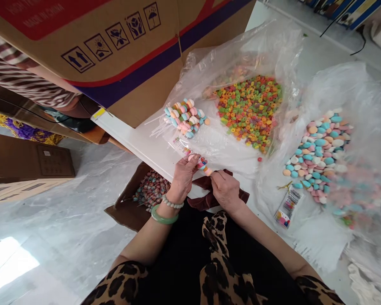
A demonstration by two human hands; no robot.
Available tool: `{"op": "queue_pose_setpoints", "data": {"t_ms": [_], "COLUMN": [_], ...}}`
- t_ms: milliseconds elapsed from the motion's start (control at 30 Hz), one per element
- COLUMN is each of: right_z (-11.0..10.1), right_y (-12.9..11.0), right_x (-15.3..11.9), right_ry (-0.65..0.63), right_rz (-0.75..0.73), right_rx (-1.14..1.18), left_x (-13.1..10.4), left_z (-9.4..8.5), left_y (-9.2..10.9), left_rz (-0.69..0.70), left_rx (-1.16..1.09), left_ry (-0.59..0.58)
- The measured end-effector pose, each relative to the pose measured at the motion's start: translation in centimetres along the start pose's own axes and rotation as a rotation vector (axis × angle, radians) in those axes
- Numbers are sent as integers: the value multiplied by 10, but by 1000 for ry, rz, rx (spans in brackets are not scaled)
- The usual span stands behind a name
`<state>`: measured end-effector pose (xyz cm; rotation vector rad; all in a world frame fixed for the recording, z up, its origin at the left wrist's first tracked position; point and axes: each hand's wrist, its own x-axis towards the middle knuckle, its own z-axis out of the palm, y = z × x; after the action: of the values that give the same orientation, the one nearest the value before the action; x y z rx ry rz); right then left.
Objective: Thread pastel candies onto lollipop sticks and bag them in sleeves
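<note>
My left hand point(183, 178) is closed, with thumb and fingers pinching a candy skewer point(203, 164) of pastel pieces in a clear printed wrapper. My right hand point(225, 187) is also closed, its fingertips at the skewer's near end. What those fingers pinch is too small to make out. Under and beside my right hand lies a dark brown cloth point(201, 201). Just beyond my hands, a stack of similar candy skewers point(186, 116) rests on the white table point(158, 159), white sticks pointing left. A clear wrapper point(178, 144) lies in front of that stack.
Ring-shaped candies point(249, 110) fill an open plastic bag; pastel oval candies point(320, 148) fill another at right. Near it lie gold ties point(285, 185) and printed wrappers point(288, 207). A large carton point(146, 97) stands at back left. Below the table edge, an open box point(122, 205) holds wrapped candies.
</note>
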<state>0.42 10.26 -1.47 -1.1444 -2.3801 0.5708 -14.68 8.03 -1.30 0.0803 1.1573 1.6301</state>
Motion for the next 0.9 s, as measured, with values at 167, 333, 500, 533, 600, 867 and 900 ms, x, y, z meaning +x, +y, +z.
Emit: {"op": "queue_pose_setpoints", "data": {"t_ms": [167, 333, 500, 533, 600, 867, 900], "right_z": [-1, -10, -8, -7, -4, -6, -8], "right_y": [-1, -1, -2, -2, -2, 2, 3], "right_x": [13, 20, 18, 18, 18, 20, 21], "right_ry": [-191, -175, -125, -120, -105, -113, -140], "right_rz": [669, 908, 899, 893, 879, 888, 898], "right_rx": [948, 1261, 1227, 1216, 1197, 1221, 1237], "left_x": [-2, 10, 16, 15, 11, 2, 2], "left_z": [3, -6, -14, -14, -14, -14, -17], "left_y": [3, 15, 22, 22, 20, 18, 20], "left_rz": [-83, -162, -44, -25, 17, 42, 40], "left_rx": [-65, -163, -108, -90, -52, 1, 5], "left_ry": [-84, -39, 44, 47, 49, 13, 7]}}
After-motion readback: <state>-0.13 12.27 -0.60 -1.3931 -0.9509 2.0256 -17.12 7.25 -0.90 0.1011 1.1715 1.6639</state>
